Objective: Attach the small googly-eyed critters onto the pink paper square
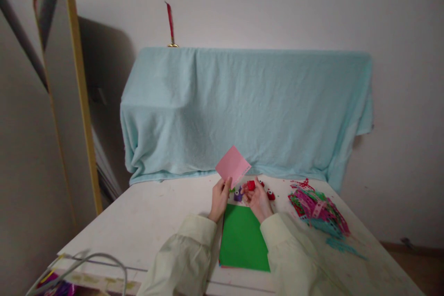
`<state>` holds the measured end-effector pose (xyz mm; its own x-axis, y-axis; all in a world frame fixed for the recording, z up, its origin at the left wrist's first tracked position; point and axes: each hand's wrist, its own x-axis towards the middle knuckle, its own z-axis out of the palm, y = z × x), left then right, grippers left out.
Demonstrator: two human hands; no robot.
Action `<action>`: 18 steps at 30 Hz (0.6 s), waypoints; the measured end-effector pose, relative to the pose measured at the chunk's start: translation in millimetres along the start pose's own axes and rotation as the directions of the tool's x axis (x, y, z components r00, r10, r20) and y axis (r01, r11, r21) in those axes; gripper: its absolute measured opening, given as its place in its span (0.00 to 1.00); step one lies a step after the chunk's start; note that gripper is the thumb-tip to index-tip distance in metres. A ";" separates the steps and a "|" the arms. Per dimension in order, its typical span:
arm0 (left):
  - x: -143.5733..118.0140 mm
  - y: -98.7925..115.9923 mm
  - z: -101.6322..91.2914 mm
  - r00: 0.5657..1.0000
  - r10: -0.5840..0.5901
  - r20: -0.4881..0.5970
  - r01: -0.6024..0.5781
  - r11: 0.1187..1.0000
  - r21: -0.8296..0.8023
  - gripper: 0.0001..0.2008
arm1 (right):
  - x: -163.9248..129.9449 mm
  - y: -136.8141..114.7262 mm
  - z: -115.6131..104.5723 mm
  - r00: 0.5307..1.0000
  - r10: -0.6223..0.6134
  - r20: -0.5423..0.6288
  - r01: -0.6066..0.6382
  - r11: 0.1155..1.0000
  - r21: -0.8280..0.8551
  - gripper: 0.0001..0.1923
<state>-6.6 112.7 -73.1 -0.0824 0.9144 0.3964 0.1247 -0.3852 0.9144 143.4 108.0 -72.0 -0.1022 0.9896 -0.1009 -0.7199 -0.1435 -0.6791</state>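
Between the thumb and fingers of my left hand point(220, 198) is a square pink sheet of paper point(233, 165), held up on its corner above the table. My right hand point(258, 200) grips a small red craft punch point(251, 185), its fingers curled around it. The punch is apart from the paper, to its lower right. Just behind my hands, a purple piece with a googly eye point(237, 194) and a red one point(271, 195) sit on the table. Under my wrists lies a stack of coloured paper point(244, 238) with a green sheet on top.
To the right is a heap of punched strips and scraps point(319, 210) in pink, green, red and blue. A light blue cloth point(243, 111) hangs behind the white table point(166, 212). A tall mirror point(64, 92) leans at the left. A grey cable point(104, 255) loops at the front left edge.
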 end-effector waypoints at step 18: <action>-0.7 -1.5 2.5 1.000 0.009 -0.011 -0.009 1.000 -0.020 0.21 | 2.0 0.2 -8.0 0.993 0.120 0.006 -0.120 0.992 -0.034 0.25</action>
<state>-4.3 113.0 -75.0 -0.0924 0.9093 0.4057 0.1057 -0.3962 0.9121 148.6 109.8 -78.1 -0.1919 0.9652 -0.1774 -0.6789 -0.2611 -0.6862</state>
